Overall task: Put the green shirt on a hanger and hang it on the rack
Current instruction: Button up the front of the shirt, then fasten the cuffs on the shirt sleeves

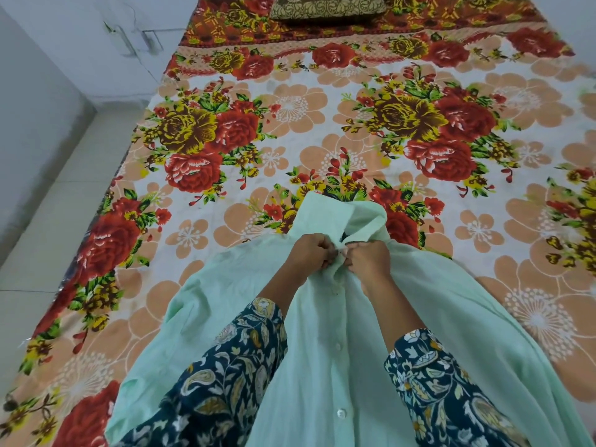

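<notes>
The pale green shirt (335, 346) lies front-up on the bed, collar (325, 214) pointing away from me and white buttons running down its placket. My left hand (309, 251) and my right hand (367, 254) meet just below the collar. Both pinch the shirt's front edges together at the top button. A small dark piece, perhaps part of a hanger, shows inside the neck opening (344, 235); the rest of it is hidden by the cloth. No rack is in view.
The bed (290, 130) carries a floral sheet in red, yellow and peach. A brown patterned pillow (325, 8) lies at the far end. A tiled floor (48, 240) and a white wall (80, 43) run along the bed's left side.
</notes>
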